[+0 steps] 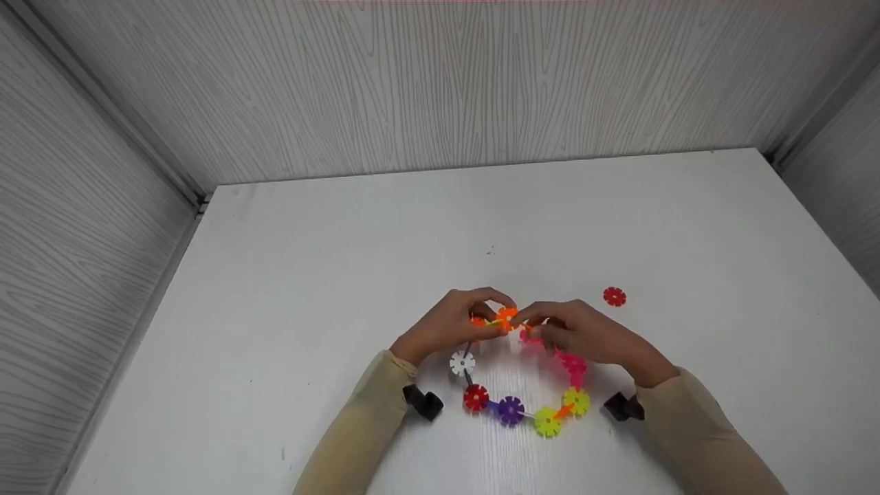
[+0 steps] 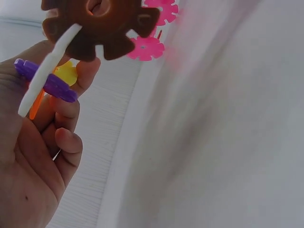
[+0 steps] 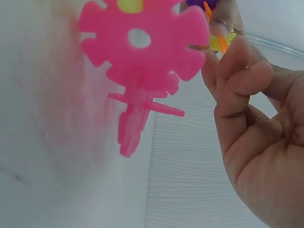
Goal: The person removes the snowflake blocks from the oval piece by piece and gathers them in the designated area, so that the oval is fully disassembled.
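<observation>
A loop of notched plastic discs, slotted into one another, lies between the hands in the head view. My left hand (image 1: 450, 323) pinches an orange disc (image 1: 507, 316) at the far side of the loop. Opposite it, my right hand (image 1: 591, 333) grips the same part of the loop with thumb and fingertips; the fingers partly hide what they hold. Around the loop run a white disc (image 1: 462, 363), a red disc (image 1: 475, 397), a purple disc (image 1: 511, 410), yellow discs (image 1: 548, 422) and pink discs (image 1: 573, 364). One pink disc (image 3: 166, 52) looms close in the right wrist view.
A loose red disc (image 1: 614, 296) lies on the white table (image 1: 357, 240), beyond the right hand. Pale wood-grain panels (image 1: 440, 82) stand behind and at both sides. Black wrist devices (image 1: 423, 402) sit below each wrist.
</observation>
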Motion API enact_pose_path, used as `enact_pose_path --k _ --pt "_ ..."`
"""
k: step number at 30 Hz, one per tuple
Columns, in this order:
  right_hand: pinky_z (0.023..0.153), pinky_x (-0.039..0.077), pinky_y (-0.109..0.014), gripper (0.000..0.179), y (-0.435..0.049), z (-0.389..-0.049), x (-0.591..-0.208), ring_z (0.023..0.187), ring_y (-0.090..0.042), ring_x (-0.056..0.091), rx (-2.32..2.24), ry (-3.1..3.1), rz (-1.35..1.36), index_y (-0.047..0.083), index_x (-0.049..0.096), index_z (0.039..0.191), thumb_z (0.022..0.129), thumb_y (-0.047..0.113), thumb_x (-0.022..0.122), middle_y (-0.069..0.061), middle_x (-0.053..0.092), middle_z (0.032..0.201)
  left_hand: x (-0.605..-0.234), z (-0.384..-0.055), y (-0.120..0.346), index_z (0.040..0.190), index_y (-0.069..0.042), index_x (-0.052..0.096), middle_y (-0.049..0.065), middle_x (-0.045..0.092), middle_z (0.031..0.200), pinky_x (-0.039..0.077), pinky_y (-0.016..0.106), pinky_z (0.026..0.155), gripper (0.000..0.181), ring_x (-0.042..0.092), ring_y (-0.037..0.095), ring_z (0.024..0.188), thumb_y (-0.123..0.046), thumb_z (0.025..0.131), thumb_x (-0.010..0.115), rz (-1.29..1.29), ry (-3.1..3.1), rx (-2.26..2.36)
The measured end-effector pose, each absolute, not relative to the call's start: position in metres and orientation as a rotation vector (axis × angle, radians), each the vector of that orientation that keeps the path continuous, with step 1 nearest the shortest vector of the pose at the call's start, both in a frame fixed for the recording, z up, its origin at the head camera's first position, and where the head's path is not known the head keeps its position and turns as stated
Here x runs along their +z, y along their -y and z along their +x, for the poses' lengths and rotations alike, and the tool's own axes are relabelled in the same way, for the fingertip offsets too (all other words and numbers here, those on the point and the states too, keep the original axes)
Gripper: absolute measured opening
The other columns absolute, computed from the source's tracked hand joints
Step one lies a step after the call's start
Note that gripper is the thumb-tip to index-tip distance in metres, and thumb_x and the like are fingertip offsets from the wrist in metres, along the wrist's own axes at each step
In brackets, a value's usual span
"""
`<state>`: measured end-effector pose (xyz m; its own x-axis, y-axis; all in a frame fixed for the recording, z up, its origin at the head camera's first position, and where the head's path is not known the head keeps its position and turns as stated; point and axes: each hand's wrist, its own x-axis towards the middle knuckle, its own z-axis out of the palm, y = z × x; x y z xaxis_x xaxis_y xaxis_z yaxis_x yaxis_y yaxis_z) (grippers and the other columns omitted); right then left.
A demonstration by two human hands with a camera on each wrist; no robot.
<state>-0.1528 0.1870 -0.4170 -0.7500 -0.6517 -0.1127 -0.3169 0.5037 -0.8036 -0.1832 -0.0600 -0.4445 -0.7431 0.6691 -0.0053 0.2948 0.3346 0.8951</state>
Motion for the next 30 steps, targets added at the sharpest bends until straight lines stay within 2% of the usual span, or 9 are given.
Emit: enact_pose_path --k 3,10,15,19,30 --pt "0.063 0.049 -0.021 0.026 -0.1884 -0.1531 -0.4170 0.064 -0.013 0.054 -1.143 -2.347 -0.812 0.018 0.064 0.120 0.098 0.010 0.053 -0.013 0.066 0.089 -0.4438 -0.1832 0.0591 0.119 -0.023 0.064 0.002 0.071 0.111 0.052 0.022 0.071 0.033 0.069 0.008 0.089 -0.025 0.087 0.071 0.860 -2.246 1.360" --pt "0.068 0.052 -0.023 0.029 -0.1860 -0.1550 -0.4173 0.069 -0.025 0.058 -1.151 -2.306 -0.871 0.016 0.063 0.122 0.099 0.005 0.050 -0.014 0.066 0.094 -0.4428 -0.1845 0.0630 0.119 -0.022 0.065 0.003 0.073 0.103 0.052 0.023 0.068 0.033 0.069 0.011 0.083 -0.024 0.086 0.073 0.849 -2.201 1.388" --pt "0.070 0.053 -0.023 0.027 -0.1858 -0.1574 -0.4165 0.070 -0.026 0.061 -1.160 -2.314 -0.866 0.014 0.063 0.122 0.098 0.007 0.052 -0.015 0.067 0.096 -0.4434 -0.1857 0.0621 0.118 -0.024 0.065 0.003 0.071 0.113 0.055 0.025 0.075 0.032 0.070 0.012 0.094 -0.024 0.087 0.072 0.816 -2.225 1.390" --pt "0.071 0.054 -0.021 0.027 -0.1888 -0.1594 -0.4163 0.070 -0.020 0.064 -1.166 -2.312 -0.833 0.015 0.063 0.122 0.097 0.009 0.054 -0.014 0.068 0.099 -0.4429 -0.1868 0.0586 0.119 -0.025 0.064 0.001 0.069 0.117 0.055 0.026 0.079 0.033 0.070 0.012 0.098 -0.024 0.087 0.072 0.821 -2.233 1.387" --pt "0.071 0.054 -0.021 0.030 -0.1897 -0.1601 -0.4220 0.070 -0.022 0.063 -1.135 -2.277 -0.849 0.016 0.064 0.124 0.098 0.007 0.052 -0.014 0.067 0.100 -0.4435 -0.1871 0.0614 0.118 -0.026 0.066 -0.001 0.068 0.116 0.055 0.026 0.074 0.032 0.070 0.011 0.093 -0.024 0.086 0.073 0.811 -2.187 1.368"
